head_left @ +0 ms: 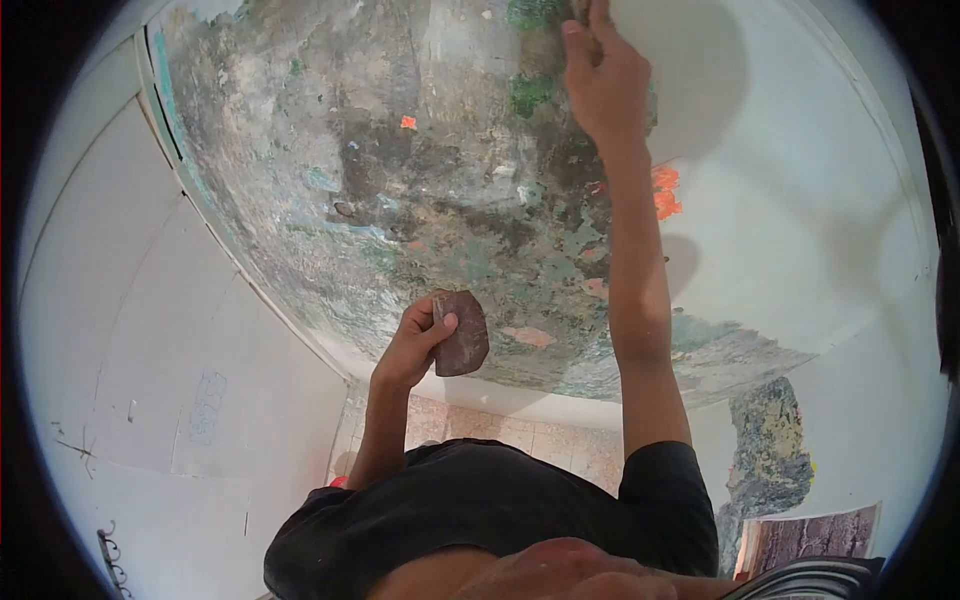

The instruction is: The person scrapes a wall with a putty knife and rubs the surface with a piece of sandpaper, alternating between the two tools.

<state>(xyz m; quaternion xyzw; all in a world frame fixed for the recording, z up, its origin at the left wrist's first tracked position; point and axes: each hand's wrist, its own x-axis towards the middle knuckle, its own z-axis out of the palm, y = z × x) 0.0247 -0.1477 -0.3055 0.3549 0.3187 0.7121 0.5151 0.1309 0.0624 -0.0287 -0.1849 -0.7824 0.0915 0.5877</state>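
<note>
My left hand (415, 345) holds a flat brown piece (462, 335) with clipped corners, the thumb lying across its face, in front of the lower part of the wall. Stretched up to the top of the view, my right hand (607, 85) is at the wall with its fingers bent together. Whatever those fingers hold, if anything, I cannot make out. Behind both hands the wall (470, 180) shows a rough, patchy grey surface with green and orange spots, bordered on the right by smooth white paint.
A white panelled surface (170, 350) stands at the left, with dark hooks (112, 565) low down. Speckled floor tiles (500, 428) show below the wall. At the lower right are a bare grey patch (775, 450) and a dark, framed-looking panel (815, 540).
</note>
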